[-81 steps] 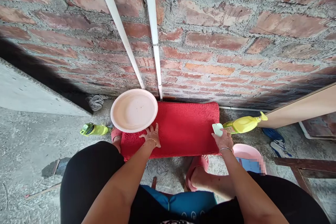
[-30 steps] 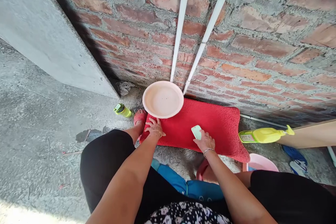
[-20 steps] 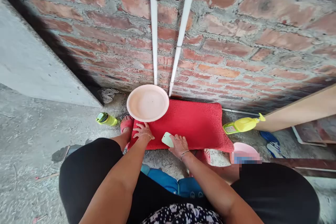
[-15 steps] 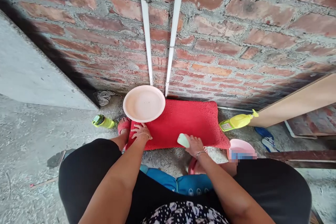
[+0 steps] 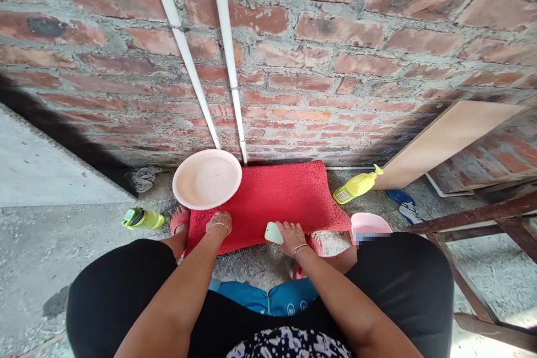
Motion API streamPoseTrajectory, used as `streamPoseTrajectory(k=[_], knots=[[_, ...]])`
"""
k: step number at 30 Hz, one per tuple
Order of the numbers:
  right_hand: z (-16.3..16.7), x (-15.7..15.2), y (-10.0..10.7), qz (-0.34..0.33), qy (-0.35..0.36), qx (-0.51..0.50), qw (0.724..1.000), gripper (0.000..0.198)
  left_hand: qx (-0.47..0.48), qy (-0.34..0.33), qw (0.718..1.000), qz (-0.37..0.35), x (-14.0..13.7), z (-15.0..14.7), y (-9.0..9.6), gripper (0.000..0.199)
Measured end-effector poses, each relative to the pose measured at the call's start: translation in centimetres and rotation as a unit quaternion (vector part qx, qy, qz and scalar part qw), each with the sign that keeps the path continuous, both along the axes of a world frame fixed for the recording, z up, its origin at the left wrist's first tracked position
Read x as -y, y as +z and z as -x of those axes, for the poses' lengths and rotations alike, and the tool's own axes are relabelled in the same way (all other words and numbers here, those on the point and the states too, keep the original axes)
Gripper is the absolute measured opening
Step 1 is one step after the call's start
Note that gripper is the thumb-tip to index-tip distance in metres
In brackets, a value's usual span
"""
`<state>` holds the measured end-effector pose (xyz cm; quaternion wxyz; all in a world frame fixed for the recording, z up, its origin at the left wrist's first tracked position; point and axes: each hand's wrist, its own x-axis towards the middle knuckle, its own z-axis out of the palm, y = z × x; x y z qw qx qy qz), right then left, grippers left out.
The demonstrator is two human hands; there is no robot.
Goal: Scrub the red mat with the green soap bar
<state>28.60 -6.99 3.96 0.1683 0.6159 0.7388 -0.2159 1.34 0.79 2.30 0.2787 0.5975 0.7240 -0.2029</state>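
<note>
A red, rough-textured mat lies in front of me, one corner sticking out at the right. My left hand is closed at its left part, its fingers curled down onto the fabric and mostly hidden. Just beyond that hand, a pale pink basin rests over the mat's far left corner. My right hand grips a pale green scrubbing brush at the mat's near edge. The brush has a smooth rounded back with a small hole; its bristles are hidden.
Right of the mat stands a yellow pump bottle, near a small pink tub. A green drinking bottle lies to the left. Behind are a brick wall and two white pipes. A wooden frame stands right.
My left hand has gone from spread fingers to a closed shape on the mat. The right hand still holds the brush. The whole view has shifted, with things appearing further left.
</note>
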Motion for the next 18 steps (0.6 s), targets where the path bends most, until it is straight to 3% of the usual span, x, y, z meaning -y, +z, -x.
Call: streamPoseTrajectory(k=[2, 5, 9, 13, 15, 18], knots=[[-0.1, 0.1, -0.4, 0.006, 0.017, -0.008, 1.0, 0.079, 0.006, -0.036, 0.999, 0.006, 0.4, -1.2, 0.5, 0.047], [-3.4, 0.1, -0.2, 0.001, -0.033, 0.021, 0.999, 0.078, 0.014, -0.084, 0.996, 0.016, 1.1, -2.7, 0.9, 0.048], [-10.4, 0.8, 1.3, -0.017, -0.205, 0.076, 0.976, 0.073, 0.015, -0.115, 0.993, 0.035, 1.4, -3.8, 1.1, 0.046], [-14.7, 1.6, 2.4, 0.016, -0.406, 0.093, 0.909, 0.063, 0.028, -0.133, 0.99, 0.036, 0.6, -4.9, 1.7, 0.044], [-14.2, 1.3, 2.3, 0.006, -0.419, 0.072, 0.905, 0.067, 0.042, -0.138, 0.989, 0.03, 0.3, -5.6, 2.1, 0.045], [-10.6, 0.1, 1.4, -0.031, -0.336, 0.023, 0.941, 0.078, 0.048, -0.134, 0.989, 0.023, 0.5, -6.4, 2.4, 0.048]])
